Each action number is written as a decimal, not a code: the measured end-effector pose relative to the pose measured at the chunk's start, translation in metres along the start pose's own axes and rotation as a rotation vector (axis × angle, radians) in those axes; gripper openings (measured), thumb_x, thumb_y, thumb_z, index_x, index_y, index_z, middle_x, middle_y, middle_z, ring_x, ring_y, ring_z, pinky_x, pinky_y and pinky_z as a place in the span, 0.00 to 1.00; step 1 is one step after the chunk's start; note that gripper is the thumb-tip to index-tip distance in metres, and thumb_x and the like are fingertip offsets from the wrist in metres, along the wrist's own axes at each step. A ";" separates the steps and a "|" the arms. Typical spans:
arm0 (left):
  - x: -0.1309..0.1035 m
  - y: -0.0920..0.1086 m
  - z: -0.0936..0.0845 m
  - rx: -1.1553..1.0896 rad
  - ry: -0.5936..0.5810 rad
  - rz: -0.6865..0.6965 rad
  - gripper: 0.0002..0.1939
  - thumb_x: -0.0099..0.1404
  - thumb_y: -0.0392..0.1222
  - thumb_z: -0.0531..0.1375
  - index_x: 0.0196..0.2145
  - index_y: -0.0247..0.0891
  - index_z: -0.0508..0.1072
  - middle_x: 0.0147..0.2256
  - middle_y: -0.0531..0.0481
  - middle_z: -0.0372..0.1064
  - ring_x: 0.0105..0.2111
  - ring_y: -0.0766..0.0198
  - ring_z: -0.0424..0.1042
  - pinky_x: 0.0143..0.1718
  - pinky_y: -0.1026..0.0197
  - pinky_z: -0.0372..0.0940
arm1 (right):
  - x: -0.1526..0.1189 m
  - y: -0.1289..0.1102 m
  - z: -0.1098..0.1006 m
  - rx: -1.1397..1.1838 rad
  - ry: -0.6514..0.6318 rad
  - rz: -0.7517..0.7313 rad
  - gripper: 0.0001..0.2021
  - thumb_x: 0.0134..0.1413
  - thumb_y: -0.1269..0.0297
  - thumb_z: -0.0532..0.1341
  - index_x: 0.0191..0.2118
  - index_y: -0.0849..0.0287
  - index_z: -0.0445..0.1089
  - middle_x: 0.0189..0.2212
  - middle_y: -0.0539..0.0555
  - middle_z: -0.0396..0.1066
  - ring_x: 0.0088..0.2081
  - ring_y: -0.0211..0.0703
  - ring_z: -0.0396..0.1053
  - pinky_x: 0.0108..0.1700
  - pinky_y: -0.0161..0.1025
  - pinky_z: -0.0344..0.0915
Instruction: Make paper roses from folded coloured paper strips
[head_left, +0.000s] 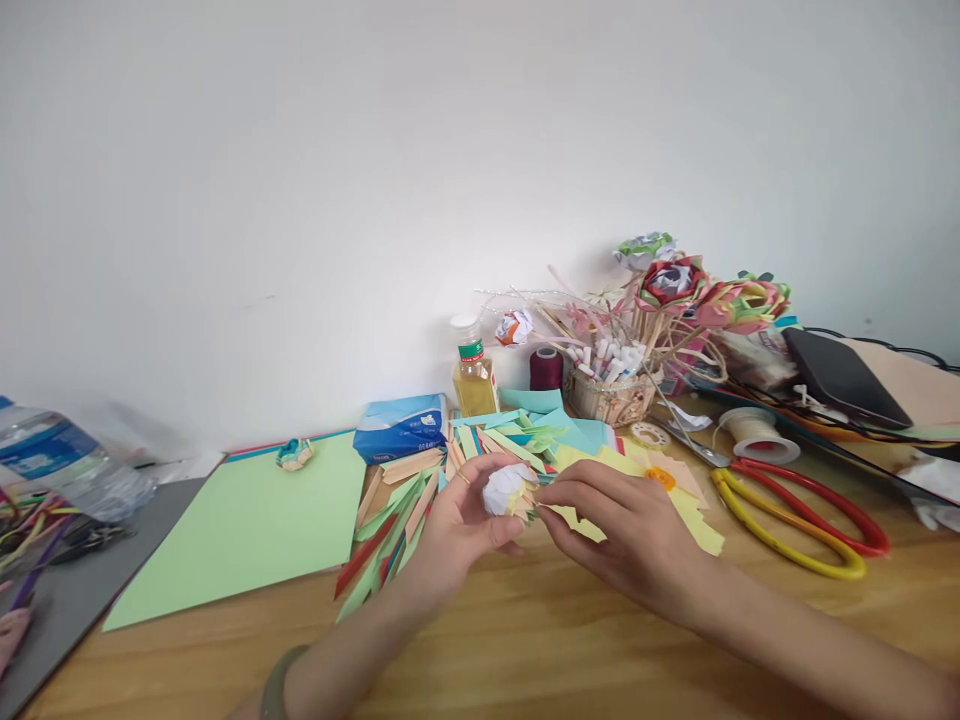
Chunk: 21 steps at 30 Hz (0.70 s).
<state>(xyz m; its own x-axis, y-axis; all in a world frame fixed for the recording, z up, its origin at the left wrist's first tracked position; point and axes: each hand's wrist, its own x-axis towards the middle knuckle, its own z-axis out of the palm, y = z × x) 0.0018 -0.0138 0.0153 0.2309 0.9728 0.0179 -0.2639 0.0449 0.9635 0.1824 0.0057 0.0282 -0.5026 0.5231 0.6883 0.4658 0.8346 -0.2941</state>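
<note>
A small white and yellow paper flower (504,490) is cupped in my left hand (474,515), whose fingers wrap round its left side and underside. My right hand (619,520) pinches at the flower's right side with thumb and forefinger together. What sits between those fingertips is too small to make out. Just behind the hands lies a heap of folded paper strips (405,505) in green, peach and red. Yellow paper pieces (697,525) spread out beyond my right hand.
Scissors (795,510) with red and yellow handles lie at the right beside a spool (761,437). Behind stand a bottle of yellow liquid (475,380), a tissue pack (401,427) and a basket (611,395) with paper flowers. Green paper (255,530) and a water bottle (64,460) are left.
</note>
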 end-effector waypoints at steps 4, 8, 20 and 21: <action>0.001 -0.005 -0.003 0.079 0.003 0.170 0.22 0.51 0.37 0.66 0.43 0.43 0.66 0.47 0.47 0.62 0.43 0.60 0.64 0.33 0.65 0.67 | 0.007 -0.009 -0.003 0.322 -0.106 0.356 0.08 0.53 0.66 0.55 0.26 0.59 0.68 0.22 0.51 0.66 0.23 0.35 0.61 0.24 0.32 0.58; 0.003 -0.009 -0.006 0.155 -0.047 0.359 0.19 0.53 0.34 0.64 0.42 0.42 0.64 0.47 0.47 0.63 0.46 0.59 0.64 0.45 0.58 0.63 | 0.015 -0.011 -0.003 0.704 -0.251 0.751 0.09 0.46 0.59 0.58 0.23 0.59 0.67 0.17 0.46 0.59 0.19 0.32 0.53 0.19 0.31 0.50; -0.001 -0.008 -0.009 0.348 -0.136 0.522 0.16 0.60 0.32 0.57 0.45 0.45 0.62 0.49 0.45 0.57 0.50 0.57 0.61 0.47 0.56 0.60 | 0.020 -0.012 -0.006 1.083 -0.371 1.055 0.10 0.37 0.60 0.62 0.21 0.61 0.67 0.13 0.43 0.54 0.16 0.28 0.48 0.18 0.31 0.46; -0.001 -0.008 -0.009 0.367 -0.134 0.533 0.15 0.60 0.33 0.57 0.45 0.44 0.62 0.49 0.44 0.58 0.50 0.57 0.61 0.46 0.56 0.61 | 0.021 -0.013 -0.007 1.088 -0.362 1.051 0.10 0.37 0.59 0.62 0.20 0.61 0.66 0.13 0.43 0.54 0.16 0.28 0.48 0.18 0.31 0.45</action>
<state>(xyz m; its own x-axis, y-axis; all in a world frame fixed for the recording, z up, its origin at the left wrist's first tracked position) -0.0044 -0.0129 0.0051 0.2778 0.8029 0.5274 -0.0432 -0.5381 0.8418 0.1710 0.0047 0.0508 -0.5180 0.8110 -0.2718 0.0554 -0.2853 -0.9568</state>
